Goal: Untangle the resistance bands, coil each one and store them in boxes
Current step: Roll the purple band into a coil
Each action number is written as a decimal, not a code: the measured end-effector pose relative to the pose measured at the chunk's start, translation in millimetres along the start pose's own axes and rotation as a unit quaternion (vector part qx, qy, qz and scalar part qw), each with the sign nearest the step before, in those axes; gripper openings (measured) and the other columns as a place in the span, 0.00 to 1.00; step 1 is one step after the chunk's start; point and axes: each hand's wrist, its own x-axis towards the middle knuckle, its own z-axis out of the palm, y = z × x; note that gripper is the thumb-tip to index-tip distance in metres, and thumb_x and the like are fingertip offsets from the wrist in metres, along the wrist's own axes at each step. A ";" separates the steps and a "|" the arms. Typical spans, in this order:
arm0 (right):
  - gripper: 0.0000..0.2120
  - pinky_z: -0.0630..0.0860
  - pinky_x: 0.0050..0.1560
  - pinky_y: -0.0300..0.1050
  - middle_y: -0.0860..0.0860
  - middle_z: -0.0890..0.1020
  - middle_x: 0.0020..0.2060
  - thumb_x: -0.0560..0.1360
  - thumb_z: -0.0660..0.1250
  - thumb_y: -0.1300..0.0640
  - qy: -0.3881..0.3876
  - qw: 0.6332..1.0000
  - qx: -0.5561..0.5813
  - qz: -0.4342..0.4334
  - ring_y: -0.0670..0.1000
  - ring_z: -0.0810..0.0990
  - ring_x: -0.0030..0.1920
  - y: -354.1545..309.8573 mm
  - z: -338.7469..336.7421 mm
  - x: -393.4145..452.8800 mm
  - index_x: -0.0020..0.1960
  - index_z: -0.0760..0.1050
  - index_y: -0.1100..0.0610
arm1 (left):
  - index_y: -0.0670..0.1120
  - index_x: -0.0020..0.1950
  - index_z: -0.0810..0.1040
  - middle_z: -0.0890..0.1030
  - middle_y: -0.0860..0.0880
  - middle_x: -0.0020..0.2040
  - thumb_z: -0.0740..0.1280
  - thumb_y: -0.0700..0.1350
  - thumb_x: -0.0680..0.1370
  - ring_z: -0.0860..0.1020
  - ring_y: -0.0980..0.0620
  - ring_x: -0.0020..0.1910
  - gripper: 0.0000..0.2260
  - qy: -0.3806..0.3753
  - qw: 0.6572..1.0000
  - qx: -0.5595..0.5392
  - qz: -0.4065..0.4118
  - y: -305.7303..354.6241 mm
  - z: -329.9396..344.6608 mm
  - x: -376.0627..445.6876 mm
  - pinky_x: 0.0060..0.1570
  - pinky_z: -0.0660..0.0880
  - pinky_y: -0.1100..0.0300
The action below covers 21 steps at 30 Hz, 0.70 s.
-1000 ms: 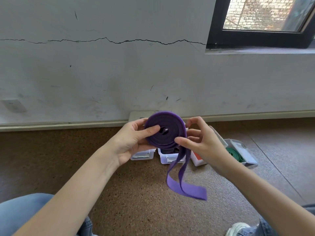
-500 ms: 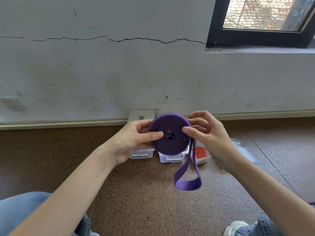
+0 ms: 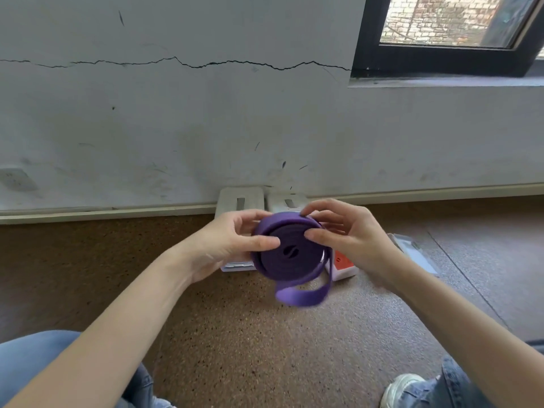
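A: We have the purple band (image 3: 290,254) wound into a flat coil, held up in front of us above the floor (image 3: 265,348). Our left hand (image 3: 226,245) grips its left edge, thumb pressed on the face, fingers curled behind. Our right hand (image 3: 347,234) pinches the right side, thumb on the face and fingertips over the top rim.

B: How do we expect it to handle?

A: Light and soft, we judge, and springy. A flat rubbery strap like this probably wants to unwind once the pressure eases. The short loop hanging under the coil isn't wound in yet.

B: So where do we hold it?

A: Across the flat faces, squeezing the layers together. Taking it by the outer wrap alone would likely let the middle slip out.

B: And the count?

A: One band in hand. Behind it by the wall (image 3: 176,128) we see clear boxes (image 3: 344,267): one peeks out under the left hand, one with something red inside sits under the right hand, and part of a clear lid or box shows further right. Our hands and the coil hide the rest, so we can't give a sure total. Two pale lids lean against the wall.
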 end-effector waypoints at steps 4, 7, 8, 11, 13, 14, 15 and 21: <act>0.11 0.80 0.44 0.40 0.49 0.84 0.44 0.69 0.72 0.62 0.029 0.999 -0.021 -0.009 0.46 0.83 0.46 1.9 4.7 1.1 0.49 0.79 0.52 | 0.47 0.56 0.79 0.84 0.48 0.50 0.74 0.45 0.67 0.83 0.50 0.48 0.18 0.022 0.999 0.037 -0.001 -4.9 14.2 -0.5 0.38 0.80 0.59; 0.14 0.78 0.39 0.37 0.48 0.84 0.42 0.66 0.73 0.58 0.068 0.996 0.060 0.026 0.46 0.83 0.42 5.3 1.0 3.5 0.51 0.78 0.55 | 0.45 0.53 0.80 0.85 0.47 0.46 0.72 0.43 0.66 0.84 0.50 0.44 0.16 0.070 0.997 -0.009 0.019 -0.1 12.3 2.2 0.39 0.81 0.58; 0.15 0.77 0.37 0.35 0.49 0.84 0.41 0.65 0.72 0.58 0.073 0.993 0.082 0.044 0.46 0.83 0.40 6.6 -0.4 3.5 0.51 0.76 0.56 | 0.43 0.52 0.80 0.85 0.47 0.44 0.72 0.43 0.65 0.84 0.51 0.41 0.16 0.088 0.995 -0.040 0.022 2.7 9.9 2.7 0.36 0.80 0.59; 0.17 0.76 0.33 0.36 0.54 0.84 0.39 0.67 0.72 0.58 0.037 0.992 0.101 0.067 0.50 0.83 0.35 12.2 2.1 1.2 0.53 0.72 0.58 | 0.43 0.49 0.82 0.85 0.45 0.41 0.72 0.44 0.63 0.83 0.51 0.36 0.15 0.136 0.984 -0.113 0.022 9.3 0.6 3.8 0.34 0.80 0.58; 0.11 0.76 0.31 0.36 0.54 0.84 0.37 0.71 0.70 0.60 0.040 0.993 0.093 0.060 0.49 0.81 0.32 14.2 4.0 2.1 0.53 0.74 0.55 | 0.44 0.44 0.84 0.85 0.45 0.40 0.72 0.44 0.63 0.83 0.50 0.36 0.11 0.144 0.980 -0.133 0.020 10.9 -3.2 3.2 0.34 0.80 0.57; 0.08 0.74 0.29 0.35 0.53 0.84 0.35 0.71 0.69 0.60 0.063 0.991 0.102 0.058 0.47 0.79 0.29 14.5 2.2 3.8 0.50 0.76 0.54 | 0.44 0.42 0.85 0.85 0.45 0.40 0.72 0.44 0.63 0.83 0.50 0.35 0.10 0.142 0.980 -0.139 0.018 10.8 -3.6 2.3 0.33 0.80 0.58; 0.06 0.73 0.28 0.34 0.51 0.83 0.33 0.71 0.69 0.59 0.093 0.987 0.115 0.055 0.46 0.76 0.28 14.3 -1.9 5.6 0.48 0.77 0.53 | 0.44 0.40 0.85 0.85 0.45 0.39 0.72 0.44 0.64 0.83 0.50 0.35 0.08 0.137 0.980 -0.141 0.016 10.1 -3.5 0.9 0.32 0.79 0.58; 0.03 0.69 0.29 0.34 0.49 0.80 0.31 0.75 0.66 0.61 0.224 0.956 0.173 0.076 0.43 0.69 0.27 14.8 -23.5 14.1 0.46 0.79 0.57 | 0.45 0.38 0.86 0.85 0.45 0.36 0.71 0.47 0.64 0.83 0.52 0.33 0.08 0.078 0.993 -0.083 0.002 7.0 10.1 0.7 0.32 0.79 0.61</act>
